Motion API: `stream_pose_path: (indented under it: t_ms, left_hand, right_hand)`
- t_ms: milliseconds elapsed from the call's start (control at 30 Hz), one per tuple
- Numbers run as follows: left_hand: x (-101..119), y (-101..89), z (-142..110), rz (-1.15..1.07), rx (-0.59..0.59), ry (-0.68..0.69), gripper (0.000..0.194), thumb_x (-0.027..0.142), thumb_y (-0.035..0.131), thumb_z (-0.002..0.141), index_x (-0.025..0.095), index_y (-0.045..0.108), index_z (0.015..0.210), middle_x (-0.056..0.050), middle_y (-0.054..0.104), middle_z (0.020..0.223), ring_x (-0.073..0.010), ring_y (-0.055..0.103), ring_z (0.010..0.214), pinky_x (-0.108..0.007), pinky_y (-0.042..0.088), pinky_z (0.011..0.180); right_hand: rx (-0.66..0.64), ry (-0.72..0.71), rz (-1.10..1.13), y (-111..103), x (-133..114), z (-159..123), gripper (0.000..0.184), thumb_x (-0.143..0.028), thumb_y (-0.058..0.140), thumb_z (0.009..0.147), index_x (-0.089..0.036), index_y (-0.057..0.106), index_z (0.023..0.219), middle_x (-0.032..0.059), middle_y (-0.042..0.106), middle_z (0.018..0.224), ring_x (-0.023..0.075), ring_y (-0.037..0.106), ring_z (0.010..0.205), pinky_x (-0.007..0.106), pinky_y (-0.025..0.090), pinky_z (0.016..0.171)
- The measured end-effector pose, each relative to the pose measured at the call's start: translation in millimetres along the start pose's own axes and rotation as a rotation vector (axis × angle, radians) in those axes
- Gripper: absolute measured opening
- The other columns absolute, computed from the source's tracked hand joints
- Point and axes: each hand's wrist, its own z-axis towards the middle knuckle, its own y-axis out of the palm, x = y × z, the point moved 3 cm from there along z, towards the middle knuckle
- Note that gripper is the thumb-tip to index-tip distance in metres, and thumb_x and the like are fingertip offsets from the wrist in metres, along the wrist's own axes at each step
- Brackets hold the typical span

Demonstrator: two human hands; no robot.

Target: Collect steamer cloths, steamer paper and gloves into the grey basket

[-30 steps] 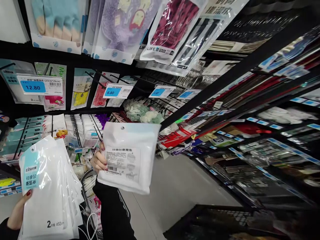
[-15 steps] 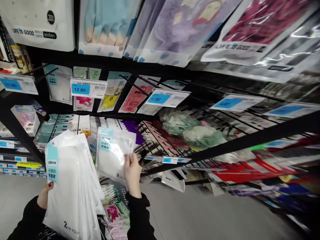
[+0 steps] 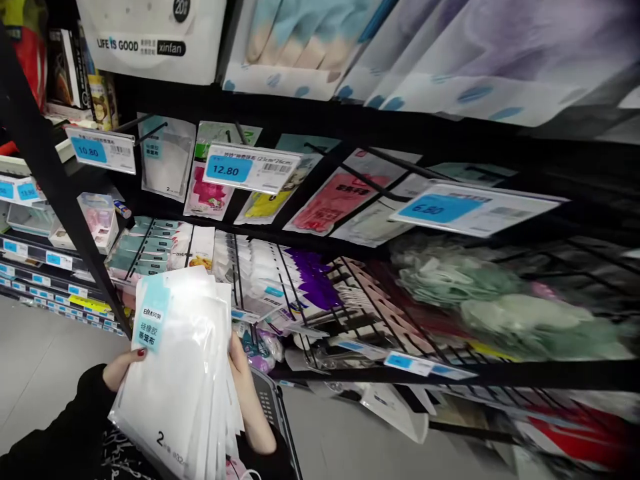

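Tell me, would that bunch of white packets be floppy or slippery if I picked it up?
The white packets look thin and flat, so they're probably bendy and fairly light. Their shiny plastic could be slippery. Their edges are fanned out unevenly, so they might slide apart without a firm grip like the left hand's.

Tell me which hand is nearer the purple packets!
Right. The right hand is below and left of the purple packets; the left hand is much farther left, holding white packets.
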Motion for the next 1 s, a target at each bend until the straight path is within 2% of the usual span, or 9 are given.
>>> stream_pose_path:
  t_ms: [133,200,267,400,533,667,767,900,1000]
  left_hand:
    - [5.7,1.9,-2.4,0.112,0.05,0.142,0.046,0.026,0.079,0.055,0.016,0.069,0.098,-0.009,0.076,0.089,-0.0331,0.065,0.094,-0.044,0.044,0.09]
    - [8.5,4.8,-3.4,0.182,0.047,0.204,0.045,0.029,0.08,0.053,0.015,0.07,0.094,-0.009,0.076,0.088,-0.0341,0.065,0.092,-0.042,0.047,0.085]
    - [9.1,9.0,-3.7,0.193,0.037,0.219,0.045,0.031,0.08,0.051,0.015,0.07,0.091,-0.01,0.075,0.087,-0.0356,0.065,0.09,-0.043,0.048,0.082]
    - [8.6,17.3,-3.1,0.179,0.04,0.209,0.045,0.03,0.08,0.051,0.015,0.069,0.092,-0.01,0.075,0.084,-0.0361,0.065,0.091,-0.046,0.047,0.083]
    - [8.8,21.0,-0.5,0.187,0.042,0.201,0.046,0.027,0.081,0.051,0.015,0.068,0.093,-0.011,0.075,0.086,-0.0365,0.065,0.094,-0.046,0.047,0.085]
    - [4.6,18.0,3.8,0.108,0.032,0.229,0.061,0.032,0.084,0.048,0.016,0.066,0.103,-0.011,0.074,0.094,-0.035,0.065,0.093,-0.044,0.049,0.082]
    - [0.5,13.1,4.3,0.001,0.077,0.212,0.072,0.036,0.085,0.046,0.017,0.063,0.112,-0.009,0.075,0.088,-0.0317,0.068,0.085,-0.04,0.052,0.075]
    - [2.4,10.8,1.4,0.01,0.097,0.156,0.061,0.026,0.084,0.05,0.016,0.066,0.107,-0.008,0.076,0.082,-0.0288,0.069,0.078,-0.037,0.053,0.071]
    - [4.5,8.2,0.7,0.031,0.124,0.132,0.053,0.025,0.084,0.05,0.016,0.068,0.1,-0.007,0.076,0.08,-0.0273,0.069,0.075,-0.035,0.054,0.07]
  right_hand:
    - [0.015,0.061,-0.148,-13.8,-1.0,-15.7,0.076,-0.071,0.039,0.077,-0.018,0.045,0.131,0.012,0.041,0.139,0.0286,0.032,0.132,0.042,0.029,0.107]
    - [-0.013,-0.096,-0.251,-12.7,-15.4,-24.9,0.082,-0.073,0.033,0.078,-0.018,0.033,0.138,0.014,0.036,0.141,0.0302,0.035,0.129,0.044,0.035,0.101]
    - [0.087,-0.286,-0.404,-7.7,-35.5,-35.3,0.085,-0.074,0.039,0.076,-0.016,0.028,0.138,0.0177,0.036,0.136,0.0318,0.041,0.122,0.045,0.041,0.092]
    - [0.401,-0.474,-0.842,8.3,-68.5,-52.9,0.054,-0.067,0.057,0.07,-0.017,0.052,0.092,0.0111,0.052,0.092,0.0291,0.052,0.089,0.041,0.042,0.075]
    - [0.265,-0.48,-1.03,21.4,-74.9,-55.8,0.035,-0.054,0.053,0.082,-0.02,0.049,0.072,0.0018,0.05,0.068,0.0178,0.046,0.059,0.031,0.037,0.062]
    - [0.147,-0.478,-0.76,18.4,-74.5,-56.6,0.025,-0.035,0.043,0.091,-0.019,0.048,0.072,0.0026,0.051,0.074,0.0148,0.051,0.065,0.024,0.039,0.06]
    - [0.184,-0.317,-0.414,1.6,-74.4,-52.2,0.022,-0.038,0.048,0.088,-0.019,0.047,0.076,0.0008,0.051,0.07,0.0137,0.051,0.062,0.022,0.041,0.057]
    - [0.235,-0.075,0.059,-29.0,-75.7,-35.3,0.029,-0.044,0.063,0.078,-0.021,0.044,0.081,-0.0008,0.055,0.072,0.0137,0.053,0.062,0.022,0.044,0.055]
    - [0.279,-0.048,0.292,-51.7,-78.1,-20.4,0.037,-0.042,0.071,0.071,-0.022,0.047,0.092,0.0027,0.062,0.088,0.0153,0.058,0.069,0.024,0.046,0.058]
